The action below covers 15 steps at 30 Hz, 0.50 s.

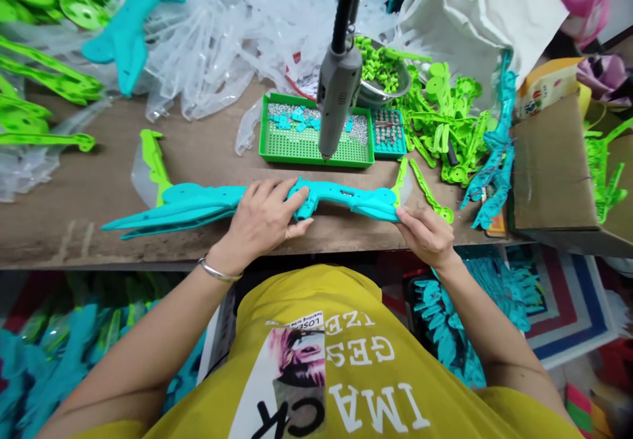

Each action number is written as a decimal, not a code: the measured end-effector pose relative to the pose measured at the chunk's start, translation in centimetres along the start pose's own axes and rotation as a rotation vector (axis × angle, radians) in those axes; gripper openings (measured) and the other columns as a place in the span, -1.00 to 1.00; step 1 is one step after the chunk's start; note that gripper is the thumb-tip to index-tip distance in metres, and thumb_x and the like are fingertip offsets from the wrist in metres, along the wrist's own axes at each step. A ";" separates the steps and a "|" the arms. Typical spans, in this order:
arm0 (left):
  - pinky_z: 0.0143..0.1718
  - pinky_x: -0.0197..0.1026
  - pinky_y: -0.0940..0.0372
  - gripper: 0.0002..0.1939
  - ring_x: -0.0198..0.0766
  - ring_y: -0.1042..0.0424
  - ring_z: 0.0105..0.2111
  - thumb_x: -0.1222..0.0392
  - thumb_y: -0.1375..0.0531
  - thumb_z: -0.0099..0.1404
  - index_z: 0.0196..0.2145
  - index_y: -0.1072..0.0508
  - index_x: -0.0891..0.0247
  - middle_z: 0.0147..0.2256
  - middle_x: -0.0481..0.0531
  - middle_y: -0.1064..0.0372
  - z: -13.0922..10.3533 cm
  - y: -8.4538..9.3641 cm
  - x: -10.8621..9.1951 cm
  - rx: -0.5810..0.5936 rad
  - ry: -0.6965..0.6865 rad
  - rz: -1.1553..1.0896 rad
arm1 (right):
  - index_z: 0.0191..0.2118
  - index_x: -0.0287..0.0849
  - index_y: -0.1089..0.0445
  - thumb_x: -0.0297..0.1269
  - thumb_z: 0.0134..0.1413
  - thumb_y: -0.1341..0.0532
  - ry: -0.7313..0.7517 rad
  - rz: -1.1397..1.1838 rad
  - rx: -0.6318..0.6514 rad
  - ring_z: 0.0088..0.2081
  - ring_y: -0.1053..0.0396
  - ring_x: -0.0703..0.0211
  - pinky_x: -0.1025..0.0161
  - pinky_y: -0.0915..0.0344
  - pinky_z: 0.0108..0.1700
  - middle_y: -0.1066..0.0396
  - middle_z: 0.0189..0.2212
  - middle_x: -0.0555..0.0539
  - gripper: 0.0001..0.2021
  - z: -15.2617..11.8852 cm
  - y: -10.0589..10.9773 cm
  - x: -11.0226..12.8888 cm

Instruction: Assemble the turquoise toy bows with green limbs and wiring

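A long turquoise plastic toy bow (208, 203) lies crosswise along the front of the workbench. Bright green arms, one at the left (155, 162) and one at the right (400, 180), stick up from it with clear plastic pieces beside them. Wrapped over its middle, by the grip, is my left hand (260, 218). My right hand (426, 234) pinches its right end between thumb and fingers. Above and behind the bow hangs a grey electric screwdriver (339, 89), its tip pointing down, touched by neither hand.
Behind the bow sit a green tray (316, 155) of screws and small turquoise parts, and a metal bowl (383, 96) of green pieces. Clear plastic parts (212, 50) heap up at the back. Green parts (445, 116) and a cardboard box (554, 169) are right.
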<state>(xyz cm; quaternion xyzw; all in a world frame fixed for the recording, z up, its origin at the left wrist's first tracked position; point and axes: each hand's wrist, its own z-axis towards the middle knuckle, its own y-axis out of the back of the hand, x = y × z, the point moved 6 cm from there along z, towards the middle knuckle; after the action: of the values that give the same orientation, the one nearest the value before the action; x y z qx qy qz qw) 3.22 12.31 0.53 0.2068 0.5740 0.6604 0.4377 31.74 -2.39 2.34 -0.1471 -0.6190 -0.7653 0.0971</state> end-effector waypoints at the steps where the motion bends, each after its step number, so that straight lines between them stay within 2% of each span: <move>1: 0.06 0.17 -0.27 -0.49 0.20 -0.38 0.11 -0.15 -0.13 0.42 0.18 -0.44 0.16 0.22 0.28 -0.39 0.0 -0.1 -0.1 -0.005 -0.005 0.001 | 0.03 0.04 -0.58 -0.14 0.29 -0.26 -0.011 -0.003 -0.017 -0.21 -0.59 -0.02 0.00 -0.56 -0.05 -0.62 -0.19 -0.20 -0.75 -0.1 0.0 0.1; 5: 0.06 0.19 -0.27 -0.50 0.21 -0.38 0.11 -0.12 -0.12 0.43 0.18 -0.45 0.19 0.21 0.30 -0.40 -0.4 -0.4 -0.3 -0.029 -0.008 0.004 | -0.01 -0.04 -0.52 -0.11 0.26 -0.27 -0.049 0.054 -0.145 -0.21 -0.58 -0.03 0.01 -0.55 -0.04 -0.62 -0.20 -0.21 -0.75 -1.2 -0.6 0.2; 7: 0.07 0.21 -0.27 -0.50 0.23 -0.38 0.12 -0.12 -0.12 0.43 0.18 -0.45 0.21 0.21 0.32 -0.39 -0.6 -0.5 -0.3 -0.044 -0.007 0.005 | -0.01 -0.06 -0.46 -0.07 0.21 -0.31 -0.104 0.174 -0.207 -0.14 -0.58 -0.05 -0.02 -0.54 -0.01 -0.60 -0.16 -0.22 -0.70 -1.6 -0.9 -0.1; 9: 0.07 0.22 -0.27 -0.50 0.25 -0.38 0.12 -0.10 -0.13 0.43 0.18 -0.44 0.23 0.22 0.34 -0.39 -0.8 -0.7 -0.4 -0.051 -0.019 0.019 | -0.01 -0.06 -0.39 0.00 0.11 -0.37 -0.232 0.364 -0.221 -0.10 -0.58 -0.03 0.00 -0.55 0.00 -0.58 -0.12 -0.20 -0.60 -2.0 -1.3 -0.8; 10: 0.07 0.22 -0.27 -0.50 0.25 -0.38 0.13 -0.10 -0.13 0.43 0.18 -0.44 0.24 0.23 0.35 -0.38 -0.8 -0.8 -0.5 -0.053 -0.024 0.026 | -0.02 -0.06 -0.37 0.04 0.05 -0.41 -0.319 0.483 -0.182 -0.11 -0.58 -0.02 0.02 -0.55 -0.03 -0.58 -0.13 -0.17 -0.54 -2.1 -1.7 -1.3; 12: 0.09 0.23 -0.27 -0.50 0.25 -0.37 0.14 -0.09 -0.13 0.43 0.18 -0.44 0.24 0.24 0.35 -0.37 -1.1 -1.2 -0.5 -0.055 -0.027 0.030 | -0.07 -0.07 -0.38 0.13 -0.06 -0.45 -0.507 0.766 -0.012 -0.20 -0.59 0.01 0.05 -0.57 -0.11 -0.58 -0.22 -0.11 -0.47 -2.3 -2.9 -1.8; 15: 0.12 0.27 -0.26 -0.50 0.27 -0.35 0.17 -0.08 -0.17 0.40 0.19 -0.43 0.21 0.27 0.35 -0.34 -1.5 -2.0 -0.3 -0.050 -0.010 0.005 | -0.19 -0.12 -0.48 0.21 -0.09 -0.44 -0.751 1.173 0.209 -0.38 -0.57 0.10 0.12 -0.58 -0.26 -0.56 -0.37 -0.04 -0.48 -2.6 -4.3 -1.5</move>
<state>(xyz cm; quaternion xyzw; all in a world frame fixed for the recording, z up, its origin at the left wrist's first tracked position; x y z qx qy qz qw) 2.88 11.09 -1.69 0.2007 0.5545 0.6747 0.4440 31.46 -4.07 -2.65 -0.7008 -0.4996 -0.4207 0.2870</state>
